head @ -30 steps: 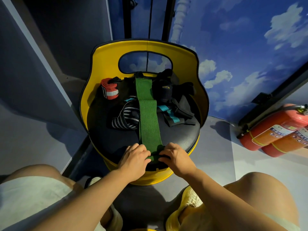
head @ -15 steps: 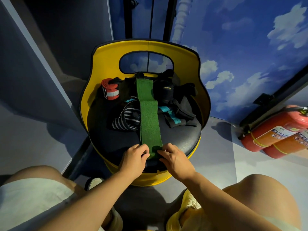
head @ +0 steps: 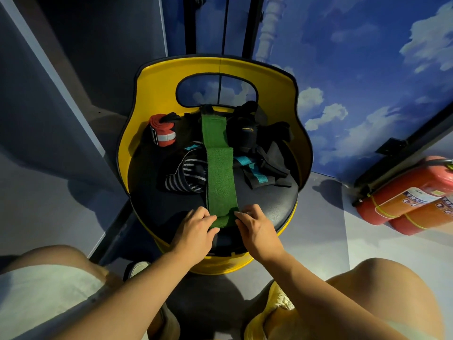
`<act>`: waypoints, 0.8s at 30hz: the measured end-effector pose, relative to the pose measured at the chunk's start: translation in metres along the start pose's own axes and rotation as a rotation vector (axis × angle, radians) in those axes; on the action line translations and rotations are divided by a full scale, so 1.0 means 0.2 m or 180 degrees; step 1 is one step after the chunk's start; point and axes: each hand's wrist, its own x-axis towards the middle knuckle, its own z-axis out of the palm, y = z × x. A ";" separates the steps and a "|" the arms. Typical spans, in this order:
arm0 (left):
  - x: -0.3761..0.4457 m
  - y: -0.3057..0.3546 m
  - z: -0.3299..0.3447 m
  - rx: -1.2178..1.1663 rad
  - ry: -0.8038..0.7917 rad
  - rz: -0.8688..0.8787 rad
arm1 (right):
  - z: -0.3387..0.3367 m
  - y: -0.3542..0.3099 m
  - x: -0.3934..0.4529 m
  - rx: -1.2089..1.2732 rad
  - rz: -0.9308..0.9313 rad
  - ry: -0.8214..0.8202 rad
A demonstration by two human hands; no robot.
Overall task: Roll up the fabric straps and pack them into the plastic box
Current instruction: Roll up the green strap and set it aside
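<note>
While the green strap (head: 220, 173) lies flat down the middle of the black seat (head: 269, 200), running from twelve o'clock toward six, I've got both hands on its near end. My left hand (head: 196, 231) pinches the rolled end from the nine o'clock side, fingers curled onto the fabric; my right hand (head: 257, 229) pinches it from the three o'clock side, same curl. The two hands sit close, with only the small green roll between them at the seat's six o'clock edge. Up at ten o'clock a red strap (head: 163, 130) stands already rolled against the yellow backrest (head: 157, 89). A striped black-and-white strap (head: 186, 175) lies just left of the green one, a teal-striped strap (head: 255, 170) just right. Black straps (head: 257, 133) pile at one o'clock. Two red fire extinguishers (head: 407, 195) lie on the floor at three o'clock.
</note>
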 end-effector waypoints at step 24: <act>0.12 0.06 -0.04 -0.2407 0.0534 -0.2319 | 0.02 -0.09 0.10 0.0914 0.1249 0.0030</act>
